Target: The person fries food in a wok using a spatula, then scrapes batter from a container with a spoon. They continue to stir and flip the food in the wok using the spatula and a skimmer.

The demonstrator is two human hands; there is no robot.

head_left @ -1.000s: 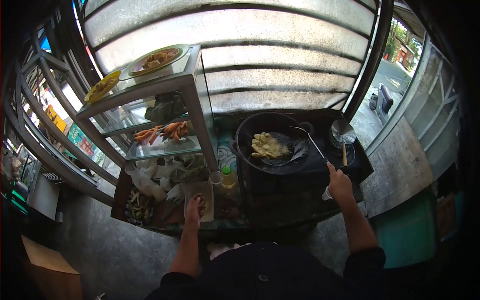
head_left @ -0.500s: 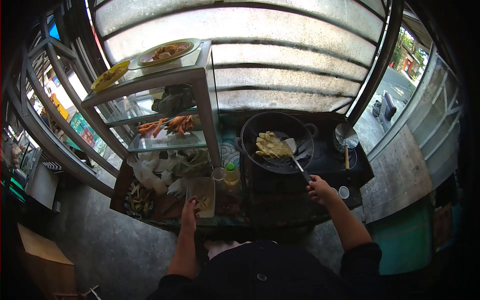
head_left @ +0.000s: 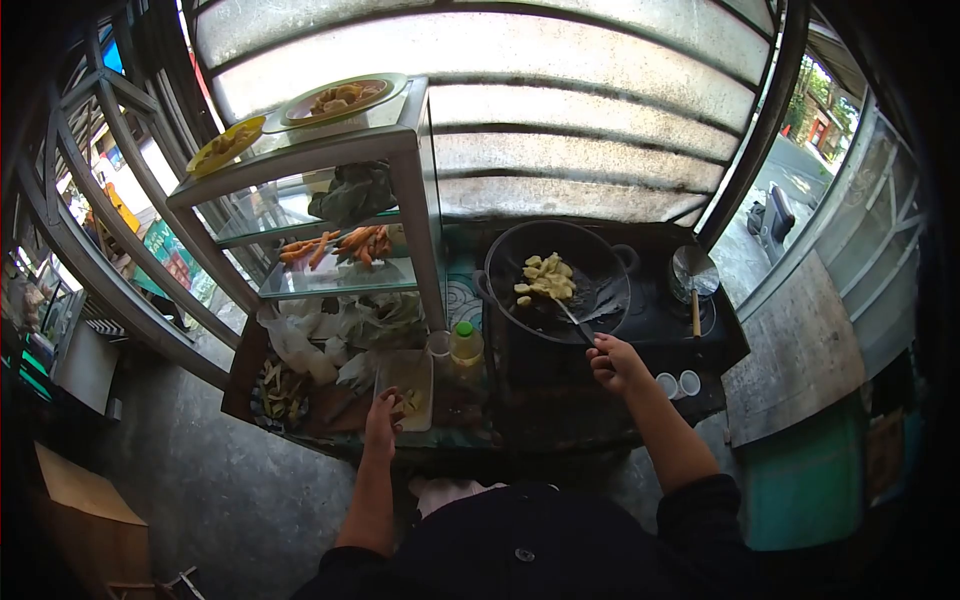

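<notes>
My right hand (head_left: 615,364) is wrapped around the dark handle of a spatula (head_left: 573,317), whose blade end is down among the food in the wok. Pale yellow chunks of food (head_left: 547,278) lie heaped toward the left and middle of the dark wok (head_left: 612,300), which sits on the stove. My left hand (head_left: 381,424) hovers at the near left edge of a clear plastic tray (head_left: 412,366), fingers loosely apart and nothing seen in them. A few small pieces lie in that tray.
A glass display case (head_left: 405,145) holds carrots (head_left: 362,243) and carries two plates of food on top. A green-capped bottle (head_left: 466,350) and a plastic cup (head_left: 438,345) stand left of the stove. On the right are a small pan (head_left: 693,266) and two white cups (head_left: 689,382).
The spatula has shifted left under the food, and my right hand moved slightly left with it. The yellow mass now shows as separate chunks gathered higher in the wok. My left hand stayed nearly still.
</notes>
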